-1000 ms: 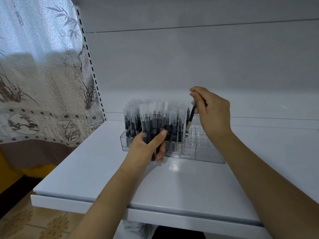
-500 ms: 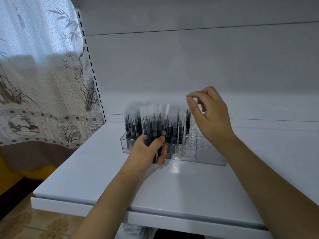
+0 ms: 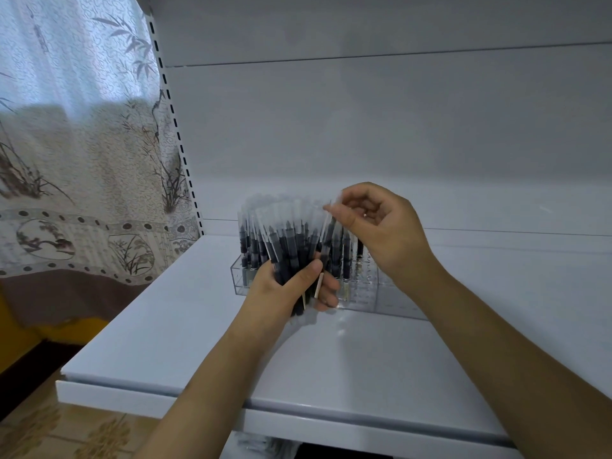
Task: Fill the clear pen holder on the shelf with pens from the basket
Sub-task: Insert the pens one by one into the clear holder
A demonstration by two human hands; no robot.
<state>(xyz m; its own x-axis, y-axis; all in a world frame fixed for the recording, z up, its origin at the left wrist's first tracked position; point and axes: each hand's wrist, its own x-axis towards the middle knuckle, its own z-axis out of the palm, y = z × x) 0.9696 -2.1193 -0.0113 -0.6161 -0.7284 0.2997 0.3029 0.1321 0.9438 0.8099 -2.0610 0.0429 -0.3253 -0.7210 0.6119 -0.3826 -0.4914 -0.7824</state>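
Your left hand (image 3: 284,286) is wrapped around a bundle of pens (image 3: 291,246), thumb across the front and fingers curled round the far side. You hold it just in front of the clear pen holder (image 3: 394,293) on the white shelf (image 3: 185,329). The pens in the bundle stand nearly upright, long axes fanning slightly outward toward the top. Each is in a clear sleeve, with the dark barrel low and the sleeve's pale end up.

Your right hand (image 3: 381,226) is raised at the bundle's upper right, fingers curled, thumb and forefinger pinching the top of one sleeved pen (image 3: 326,233). That pen leans a little, top toward the right.

The holder lies lengthwise along the shelf. Its left part is packed with upright pens (image 3: 246,243) behind your bundle. The right compartments show only clear walls.

A patterned curtain (image 3: 82,160) hangs to the left.
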